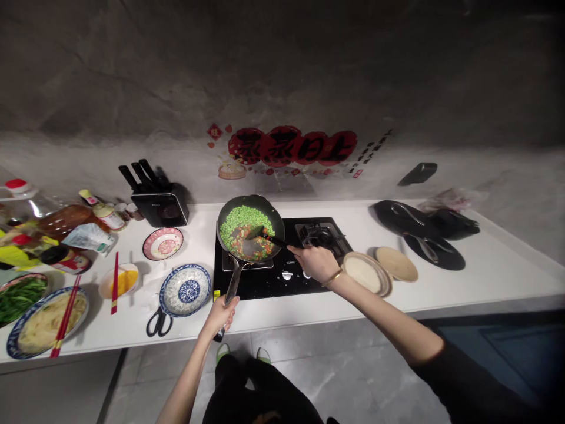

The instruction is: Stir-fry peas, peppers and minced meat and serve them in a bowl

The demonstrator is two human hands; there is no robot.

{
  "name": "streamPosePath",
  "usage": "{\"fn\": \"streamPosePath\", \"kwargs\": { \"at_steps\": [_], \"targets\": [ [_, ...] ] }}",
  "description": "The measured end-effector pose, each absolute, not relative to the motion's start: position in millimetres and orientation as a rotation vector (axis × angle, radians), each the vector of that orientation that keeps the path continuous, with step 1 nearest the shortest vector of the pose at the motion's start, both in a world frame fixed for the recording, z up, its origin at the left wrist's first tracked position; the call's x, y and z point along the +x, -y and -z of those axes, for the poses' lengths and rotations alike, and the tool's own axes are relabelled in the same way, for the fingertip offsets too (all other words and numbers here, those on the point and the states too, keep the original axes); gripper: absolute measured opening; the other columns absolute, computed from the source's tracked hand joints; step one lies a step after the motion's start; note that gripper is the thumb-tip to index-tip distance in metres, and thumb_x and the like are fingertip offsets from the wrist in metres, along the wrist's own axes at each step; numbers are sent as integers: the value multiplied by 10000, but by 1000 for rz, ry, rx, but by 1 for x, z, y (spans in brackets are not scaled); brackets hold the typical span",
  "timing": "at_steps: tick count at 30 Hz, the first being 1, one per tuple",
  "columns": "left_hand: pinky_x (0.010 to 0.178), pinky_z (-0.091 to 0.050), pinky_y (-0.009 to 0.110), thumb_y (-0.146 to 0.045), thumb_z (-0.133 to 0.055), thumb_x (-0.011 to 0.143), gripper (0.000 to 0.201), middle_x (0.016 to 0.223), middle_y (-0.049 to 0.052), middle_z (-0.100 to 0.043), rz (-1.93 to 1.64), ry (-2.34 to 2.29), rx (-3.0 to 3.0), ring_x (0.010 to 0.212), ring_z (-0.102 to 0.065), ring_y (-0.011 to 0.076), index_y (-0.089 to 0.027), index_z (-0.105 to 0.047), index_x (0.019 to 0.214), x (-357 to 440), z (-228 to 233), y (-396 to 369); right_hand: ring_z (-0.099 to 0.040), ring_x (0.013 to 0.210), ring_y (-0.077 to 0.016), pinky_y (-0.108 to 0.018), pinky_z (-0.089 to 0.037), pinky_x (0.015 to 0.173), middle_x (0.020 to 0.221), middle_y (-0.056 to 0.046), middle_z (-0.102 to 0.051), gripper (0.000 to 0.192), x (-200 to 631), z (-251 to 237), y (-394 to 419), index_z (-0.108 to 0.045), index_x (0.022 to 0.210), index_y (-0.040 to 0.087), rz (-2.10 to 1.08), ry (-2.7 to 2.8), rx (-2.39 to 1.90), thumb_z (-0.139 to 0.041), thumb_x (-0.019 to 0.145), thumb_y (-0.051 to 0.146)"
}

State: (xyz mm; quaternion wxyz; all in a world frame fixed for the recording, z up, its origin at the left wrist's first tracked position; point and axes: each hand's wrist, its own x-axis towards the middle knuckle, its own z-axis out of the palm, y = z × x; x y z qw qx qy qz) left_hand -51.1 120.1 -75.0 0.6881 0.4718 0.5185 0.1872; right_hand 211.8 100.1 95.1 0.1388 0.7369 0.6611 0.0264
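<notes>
My left hand [222,315] is wrapped round the handle of a dark frying pan [279,215], which sits over the left burner. Green peas or beans [245,221] fill the far side of the pan, with diced orange-red and green bits [241,242] nearer the handle. In my right hand [316,262] is the black handle of a spatula [274,239]. Its dark blade rests among the diced bits in the pan. A gold bangle [333,278] circles my right wrist.
Left of the black hob [260,288] stand a blue-patterned bowl [185,290], scissors [159,323], a pink plate [163,243], a knife block [159,207], a bowl with yellow liquid [128,281] and a noodle bowl [48,324]. On the right are a light oval pot [364,275] and black lids [435,252].
</notes>
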Motion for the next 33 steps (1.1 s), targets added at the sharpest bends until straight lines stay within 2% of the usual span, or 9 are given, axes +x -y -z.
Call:
{"fn": "streamPosePath", "kwargs": {
  "at_steps": [3, 7, 11, 20, 33],
  "targets": [
    [238, -239, 159, -598, -592, 623, 473, 396, -119, -352, -425, -1147, 1056, 249, -291, 34, -221, -309, 640, -50, 74, -120, -653, 825, -205, -275, -480, 676, 917, -77, -700, 400, 225, -99, -99, -558, 1214, 282, 78, -1843, 2222, -415, 843, 242],
    [238, -237, 158, -592, -591, 629, 466, 401, -113, -367, -436, -1140, 1056, 250, -298, 35, -219, -312, 645, -50, 74, -119, -641, 894, -201, -288, -477, 772, 997, -28, -692, 380, 248, -126, -92, -594, 1168, 313, 265, -1898, 2215, -458, 815, 273],
    [239, -236, 158, -579, -591, 632, 453, 400, -115, -368, -431, -1143, 1052, 246, -300, 35, -218, -319, 647, -51, 74, -120, -647, 877, -213, -306, -487, 765, 989, -24, -695, 369, 248, -136, -94, -618, 1133, 323, 288, -1881, 2142, -489, 792, 271],
    [237, -238, 157, -575, -588, 636, 450, 396, -117, -359, -422, -1158, 1039, 249, -296, 34, -220, -312, 641, -50, 74, -120, -654, 845, -188, -275, -492, 744, 964, -34, -702, 400, 220, -91, -112, -552, 1219, 292, 190, -2028, 2326, -432, 837, 278],
    [240, -241, 157, -569, -604, 636, 449, 400, -118, -357, -427, -1149, 993, 257, -305, 40, -223, -319, 652, -50, 72, -119, -646, 855, -210, -302, -481, 708, 922, -27, -706, 381, 231, -141, -94, -594, 1153, 357, 180, -1904, 2061, -464, 808, 262]
  ]
}}
